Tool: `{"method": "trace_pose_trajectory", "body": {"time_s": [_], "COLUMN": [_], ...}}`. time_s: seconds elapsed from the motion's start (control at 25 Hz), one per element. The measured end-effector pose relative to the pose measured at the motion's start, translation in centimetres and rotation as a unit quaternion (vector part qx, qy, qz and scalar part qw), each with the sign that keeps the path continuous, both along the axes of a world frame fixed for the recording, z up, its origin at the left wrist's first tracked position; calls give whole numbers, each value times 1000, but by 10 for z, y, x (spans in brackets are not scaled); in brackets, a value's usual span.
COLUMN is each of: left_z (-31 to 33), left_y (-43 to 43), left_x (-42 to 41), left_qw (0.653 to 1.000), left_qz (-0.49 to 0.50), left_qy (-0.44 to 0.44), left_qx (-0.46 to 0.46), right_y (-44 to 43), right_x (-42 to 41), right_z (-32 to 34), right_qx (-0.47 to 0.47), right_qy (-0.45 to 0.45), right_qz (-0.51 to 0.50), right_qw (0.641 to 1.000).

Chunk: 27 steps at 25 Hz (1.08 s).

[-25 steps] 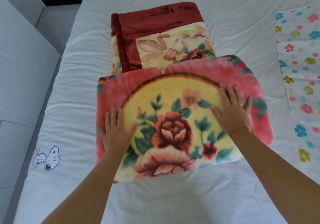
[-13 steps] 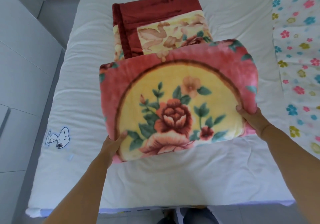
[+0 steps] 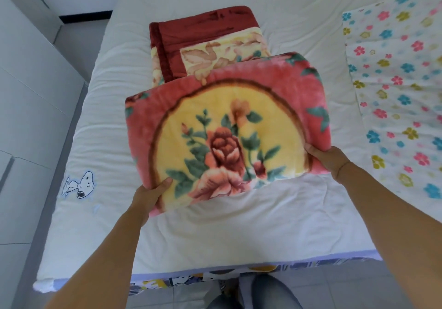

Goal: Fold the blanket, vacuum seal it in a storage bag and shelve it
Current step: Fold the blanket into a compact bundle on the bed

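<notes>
one head-worn view — looks forward and steeply down over the bed [image 3: 215,232] from its near edge.

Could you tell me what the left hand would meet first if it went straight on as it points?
The left hand grips the pink floral blanket, so it would press into that; depth beyond is unclear.

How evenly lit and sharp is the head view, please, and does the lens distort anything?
Head view: soft, even daylight, no glare, a faint shadow under the pink blanket; the flowered sheet at right looks smeared; the wide lens bows the edges of the bed.
</notes>
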State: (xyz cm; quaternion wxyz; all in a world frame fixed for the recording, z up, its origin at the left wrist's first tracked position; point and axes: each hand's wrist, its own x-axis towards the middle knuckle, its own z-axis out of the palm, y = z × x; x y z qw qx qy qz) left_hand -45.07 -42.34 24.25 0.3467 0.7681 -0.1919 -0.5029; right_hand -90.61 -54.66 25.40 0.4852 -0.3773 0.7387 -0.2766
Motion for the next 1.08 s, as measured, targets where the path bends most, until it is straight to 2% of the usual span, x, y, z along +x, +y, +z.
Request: {"method": "trace_pose_trajectory", "body": {"time_s": [0.24,0.48,0.64,0.72,0.84,0.92,1.0,1.08], "left_z": [42,39,43,47,67,88,120,152], "left_y": [56,187,269,293,290,260,216,157], "left_x": [-26,-74,-97,-92,-90,-88,-68,-37], "left_qw": [999,999,991,984,981,986,992,994], "left_qz": [21,20,10,-20,-52,-47,-57,-36], "left_qy": [-41,-14,76,105,88,45,40,89], "left_qx": [-21,41,107,144,166,156,108,-53], "right_y": [58,189,261,286,290,261,210,149], "right_x": [-17,-70,-112,-124,-125,-114,-98,-96], "right_z": [44,72,83,98,111,127,151,171], "right_qx": [-7,51,107,137,173,177,153,46], "right_qy": [-8,-18,18,0,-17,-42,-94,-214], "right_qz": [30,65,80,83,84,87,84,52], "right_qw": [999,996,991,987,981,980,980,974]}}
